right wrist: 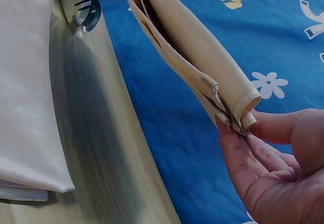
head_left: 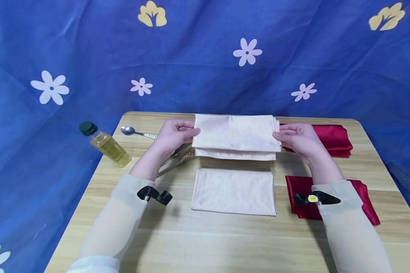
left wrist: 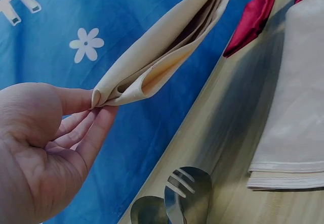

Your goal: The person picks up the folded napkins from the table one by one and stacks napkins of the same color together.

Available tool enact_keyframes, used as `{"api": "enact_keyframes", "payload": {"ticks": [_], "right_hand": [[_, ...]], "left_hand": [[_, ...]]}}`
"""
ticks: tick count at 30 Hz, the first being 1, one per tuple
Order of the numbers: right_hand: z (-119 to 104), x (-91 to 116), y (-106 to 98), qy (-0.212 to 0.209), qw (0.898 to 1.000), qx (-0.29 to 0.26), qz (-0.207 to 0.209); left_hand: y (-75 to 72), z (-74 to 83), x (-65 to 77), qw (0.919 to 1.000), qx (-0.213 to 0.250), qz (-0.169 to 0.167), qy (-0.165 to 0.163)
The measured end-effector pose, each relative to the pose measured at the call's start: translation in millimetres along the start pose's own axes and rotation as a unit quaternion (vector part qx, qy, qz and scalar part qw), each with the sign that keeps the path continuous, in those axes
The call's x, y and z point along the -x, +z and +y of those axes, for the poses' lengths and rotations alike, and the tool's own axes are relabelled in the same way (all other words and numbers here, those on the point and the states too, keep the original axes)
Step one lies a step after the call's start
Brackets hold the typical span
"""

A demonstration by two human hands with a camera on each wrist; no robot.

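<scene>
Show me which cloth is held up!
The white cloth pinched by the left hand and right hand; the other white cloth and both red cloths lie on the table.

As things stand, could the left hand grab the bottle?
Probably not yet: the left hand pinches one end of the raised pale cloth. Once freed, it likely could, as nothing covers the bottle.

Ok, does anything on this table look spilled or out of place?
Nothing looks spilled. One small oddity: the nearer red satin cloth has folded layers that don't quite line up at the edges.
</scene>
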State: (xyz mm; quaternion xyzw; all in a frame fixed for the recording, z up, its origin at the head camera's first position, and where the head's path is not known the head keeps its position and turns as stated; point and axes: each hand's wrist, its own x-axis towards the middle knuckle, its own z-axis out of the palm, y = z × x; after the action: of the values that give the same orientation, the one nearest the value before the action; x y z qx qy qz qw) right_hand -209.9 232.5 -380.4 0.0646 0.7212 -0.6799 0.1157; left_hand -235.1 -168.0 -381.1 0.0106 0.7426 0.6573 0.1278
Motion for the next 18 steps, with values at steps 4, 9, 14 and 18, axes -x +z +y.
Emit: {"api": "enact_keyframes", "payload": {"ticks": [4,9,14,18], "right_hand": [[2,7,0,-0.009,1.000,0.015,0.000],[6,16,-1,-0.017,0.999,0.030,0.002],[11,25,-1,-0.021,1.000,0.020,0.001],[14,33,0,-0.027,0.999,0.016,-0.005]], "left_hand": [[0.2,-0.8,9.1,0.9997,-0.020,-0.003,0.009],[2.3,-2.5,19.1,0.9997,-0.023,-0.003,0.008],[3.7,-7.6,28.2,0.9995,-0.031,-0.001,-0.001],[5.8,-11.1,35.7,0.9996,-0.026,-0.005,0.003]]}}
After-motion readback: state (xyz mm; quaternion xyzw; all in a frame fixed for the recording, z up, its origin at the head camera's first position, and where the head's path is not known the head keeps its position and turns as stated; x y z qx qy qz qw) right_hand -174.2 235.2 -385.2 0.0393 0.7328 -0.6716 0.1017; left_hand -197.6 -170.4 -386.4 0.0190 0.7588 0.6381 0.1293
